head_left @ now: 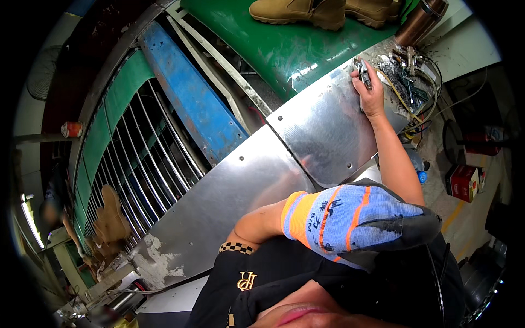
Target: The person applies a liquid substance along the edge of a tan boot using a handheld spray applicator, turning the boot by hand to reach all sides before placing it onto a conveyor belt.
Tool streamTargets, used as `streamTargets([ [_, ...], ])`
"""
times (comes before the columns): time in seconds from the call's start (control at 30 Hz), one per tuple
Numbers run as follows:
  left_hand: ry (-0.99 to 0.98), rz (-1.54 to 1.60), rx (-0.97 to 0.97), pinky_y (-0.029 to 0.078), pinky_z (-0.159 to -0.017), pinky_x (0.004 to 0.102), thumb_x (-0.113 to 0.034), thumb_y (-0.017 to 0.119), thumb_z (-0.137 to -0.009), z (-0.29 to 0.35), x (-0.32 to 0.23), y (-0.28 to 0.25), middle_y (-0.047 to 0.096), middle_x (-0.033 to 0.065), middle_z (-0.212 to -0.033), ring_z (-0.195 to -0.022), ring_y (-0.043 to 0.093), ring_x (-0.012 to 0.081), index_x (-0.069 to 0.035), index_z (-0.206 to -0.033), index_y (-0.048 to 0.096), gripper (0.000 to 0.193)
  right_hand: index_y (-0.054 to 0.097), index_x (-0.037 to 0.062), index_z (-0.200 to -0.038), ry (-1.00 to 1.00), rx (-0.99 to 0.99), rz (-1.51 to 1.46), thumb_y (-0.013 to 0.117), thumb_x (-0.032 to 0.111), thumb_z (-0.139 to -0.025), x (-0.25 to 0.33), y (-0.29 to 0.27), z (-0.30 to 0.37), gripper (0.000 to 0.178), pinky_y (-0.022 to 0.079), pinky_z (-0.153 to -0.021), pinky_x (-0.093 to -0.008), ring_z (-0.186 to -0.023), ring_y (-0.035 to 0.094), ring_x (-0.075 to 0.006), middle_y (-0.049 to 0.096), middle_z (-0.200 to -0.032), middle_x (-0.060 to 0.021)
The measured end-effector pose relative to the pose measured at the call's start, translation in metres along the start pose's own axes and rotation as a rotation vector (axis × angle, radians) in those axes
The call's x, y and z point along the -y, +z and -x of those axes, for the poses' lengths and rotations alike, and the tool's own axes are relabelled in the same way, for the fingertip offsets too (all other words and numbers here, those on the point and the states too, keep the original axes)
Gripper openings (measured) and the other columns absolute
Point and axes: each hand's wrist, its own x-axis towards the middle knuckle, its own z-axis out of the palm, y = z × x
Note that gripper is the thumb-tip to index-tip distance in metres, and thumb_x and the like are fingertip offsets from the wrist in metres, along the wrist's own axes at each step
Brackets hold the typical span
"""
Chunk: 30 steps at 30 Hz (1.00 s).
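My left hand (355, 221), in a blue, orange-striped knitted glove with black coating, is across the front of my chest. Its fingers look curled together, and whatever they may hold is hidden. Farther out to the right, my bare right hand (371, 98) grips a small shiny metal hand tool (365, 75), with fingers wrapped round it; its exact kind is unclear. That hand is at the far right end of a metal-topped bench (322, 126), beside a pile of small tools and loose pieces (407, 82).
Past the bench lies a green sheet (235, 38) with tan boots (301, 13) on it. A copper-coloured flask (421, 22) is at upper right. Metal rods (147, 153) line a green curved frame at left, near another tan boot (112, 216). A red box (462, 183) stands right.
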Motion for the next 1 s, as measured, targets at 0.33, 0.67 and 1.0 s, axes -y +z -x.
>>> streamTargets([
  [0.33, -0.023, -0.019, 0.01, 0.042, -0.101, 0.0447, -0.029, 0.077, -0.078, -0.016, 0.007, 0.003, 0.052, 0.0257, -0.13, -0.119, 0.053, 0.0409, 0.008, -0.133, 0.045, 0.073, 0.05, 0.0002, -0.135, 0.037, 0.002, -0.122, 0.063, 0.007, -0.088, -0.002, 0.0, 0.002, 0.049, 0.046, -0.07, -0.02, -0.077, 0.055, -0.0063, 0.064, -0.097, -0.0007],
  [0.67, -0.048, -0.029, -0.01, 0.042, -0.102, 0.0452, -0.029, 0.078, -0.077, -0.042, 0.03, 0.018, 0.051, 0.0264, -0.129, -0.119, 0.052, 0.0424, 0.008, -0.131, 0.046, 0.073, 0.054, 0.0016, -0.131, 0.027, -0.011, -0.157, 0.067, 0.01, -0.083, -0.011, 0.0, 0.002, 0.05, 0.051, -0.077, -0.0255, -0.083, 0.063, -0.0112, 0.067, -0.093, -0.0034],
  [1.0, -0.075, -0.107, -0.069, 0.042, -0.102, 0.0457, -0.029, 0.079, -0.075, -0.075, 0.042, 0.0, 0.051, 0.027, -0.129, -0.12, 0.051, 0.0438, 0.008, -0.13, 0.047, 0.073, 0.055, 0.0061, -0.131, 0.023, -0.002, -0.187, 0.068, 0.014, -0.082, -0.011, -0.003, 0.004, 0.052, 0.051, -0.08, -0.028, -0.086, 0.066, -0.0142, 0.07, -0.093, -0.0044],
])
